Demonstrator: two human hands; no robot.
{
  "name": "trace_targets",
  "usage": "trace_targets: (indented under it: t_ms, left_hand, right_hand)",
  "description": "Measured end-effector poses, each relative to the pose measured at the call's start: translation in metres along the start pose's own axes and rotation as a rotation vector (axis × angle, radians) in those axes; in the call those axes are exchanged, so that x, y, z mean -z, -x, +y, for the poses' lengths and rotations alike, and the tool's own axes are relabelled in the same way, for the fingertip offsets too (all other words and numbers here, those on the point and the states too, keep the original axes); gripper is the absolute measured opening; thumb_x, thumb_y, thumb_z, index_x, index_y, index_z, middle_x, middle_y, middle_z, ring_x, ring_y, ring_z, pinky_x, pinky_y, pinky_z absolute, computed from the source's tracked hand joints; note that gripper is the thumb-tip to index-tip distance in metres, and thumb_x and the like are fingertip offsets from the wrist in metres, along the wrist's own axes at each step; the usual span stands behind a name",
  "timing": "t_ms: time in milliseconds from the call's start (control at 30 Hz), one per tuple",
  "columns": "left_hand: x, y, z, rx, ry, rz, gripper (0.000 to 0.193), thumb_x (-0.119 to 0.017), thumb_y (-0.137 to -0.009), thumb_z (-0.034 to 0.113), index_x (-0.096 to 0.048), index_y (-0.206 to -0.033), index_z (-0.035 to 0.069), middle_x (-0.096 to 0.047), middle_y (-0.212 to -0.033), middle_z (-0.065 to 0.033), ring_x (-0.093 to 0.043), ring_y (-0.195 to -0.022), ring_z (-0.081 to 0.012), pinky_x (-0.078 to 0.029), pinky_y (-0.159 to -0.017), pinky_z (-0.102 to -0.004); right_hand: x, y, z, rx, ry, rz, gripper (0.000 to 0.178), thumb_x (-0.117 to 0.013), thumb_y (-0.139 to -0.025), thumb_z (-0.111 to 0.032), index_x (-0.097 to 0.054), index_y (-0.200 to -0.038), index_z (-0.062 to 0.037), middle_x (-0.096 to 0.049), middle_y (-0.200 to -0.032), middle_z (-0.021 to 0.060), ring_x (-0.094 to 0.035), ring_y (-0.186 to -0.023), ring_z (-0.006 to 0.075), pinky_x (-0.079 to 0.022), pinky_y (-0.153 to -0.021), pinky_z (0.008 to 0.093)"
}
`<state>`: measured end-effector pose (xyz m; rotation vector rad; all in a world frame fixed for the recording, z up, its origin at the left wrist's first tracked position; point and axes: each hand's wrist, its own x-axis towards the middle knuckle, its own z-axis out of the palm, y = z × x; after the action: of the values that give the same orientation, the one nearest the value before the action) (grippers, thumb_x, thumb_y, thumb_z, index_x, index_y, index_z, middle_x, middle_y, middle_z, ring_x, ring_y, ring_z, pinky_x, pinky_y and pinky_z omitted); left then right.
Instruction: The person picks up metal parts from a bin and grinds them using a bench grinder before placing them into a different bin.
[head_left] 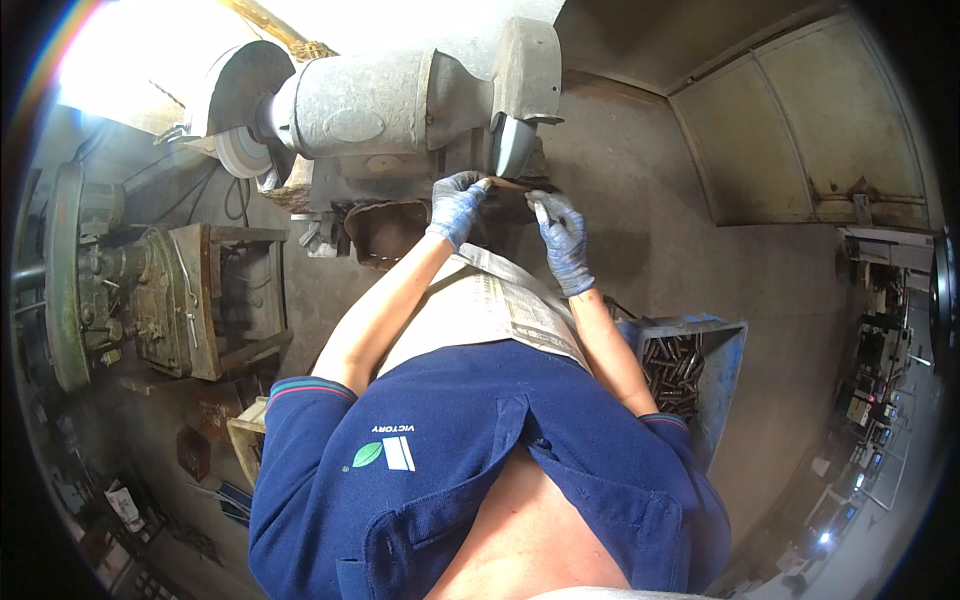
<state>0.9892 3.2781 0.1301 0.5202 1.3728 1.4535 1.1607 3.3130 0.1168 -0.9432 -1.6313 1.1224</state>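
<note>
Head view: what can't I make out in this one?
In the head view:
Thin piece at the left hand and right hand: exact shape; too small, partly covered by the hands.
Right grinding wheel: upper part; hidden by its guard.
Blue bin: left side; hidden by the right forearm.
Clutter at right: individual items; too small.

Grinder [365,105] ahead, machine [160,295] to its left, metal pieces [675,368] in crate [722,395] at right.
</note>
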Motion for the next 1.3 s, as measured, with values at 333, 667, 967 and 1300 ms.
trace_targets:
  t_ms: [333,667,967,1300]
  left_hand:
    - [0.04,-0.01,-0.003,0.017,0.027,0.052,0.009,-0.062,-0.082,0.005,-0.065,-0.084,-0.003,-0.064,-0.073,-0.0042,-0.056,-0.062,-0.0083,-0.045,-0.057,-0.0221]
    - [0.008,-0.018,-0.014,0.095,0.023,-0.034,0.012,-0.061,-0.083,0.006,-0.064,-0.083,-0.006,-0.064,-0.073,-0.0076,-0.06,-0.062,-0.0139,-0.047,-0.056,-0.0252]
    - [0.035,-0.018,0.002,0.109,0.017,0.035,0.01,-0.062,-0.082,0.005,-0.064,-0.083,-0.004,-0.064,-0.072,-0.006,-0.057,-0.06,-0.0112,-0.045,-0.056,-0.0245]
    - [0.063,-0.011,-0.017,-0.018,-0.032,-0.007,0.01,-0.058,-0.086,0.003,-0.061,-0.091,-0.004,-0.065,-0.082,-0.0096,-0.063,-0.068,-0.0148,-0.053,-0.064,-0.0259]
  right_hand:
    - [-0.034,-0.002,0.003,-0.081,-0.161,-0.047,0.012,-0.064,-0.078,0.001,-0.067,-0.09,0.0,-0.066,-0.091,0.0091,-0.062,-0.086,0.015,-0.047,-0.075,0.0251]
    - [0.0,-0.001,0.017,-0.257,-0.214,0.025,0.013,-0.062,-0.085,-0.012,-0.068,-0.091,-0.0018,-0.068,-0.086,0.0049,-0.059,-0.078,0.0102,-0.046,-0.073,0.026]
    - [-0.027,-0.002,0.012,-0.341,-0.397,-0.114,0.025,-0.053,-0.091,-0.012,-0.059,-0.106,0.0071,-0.061,-0.106,0.017,-0.059,-0.099,0.0241,-0.045,-0.094,0.036]
    - [-0.035,0.004,-0.002,0.039,-0.066,-0.115,0.021,-0.059,-0.082,-0.001,-0.064,-0.102,0.0007,-0.063,-0.105,0.0118,-0.057,-0.105,0.021,-0.044,-0.092,0.0305]
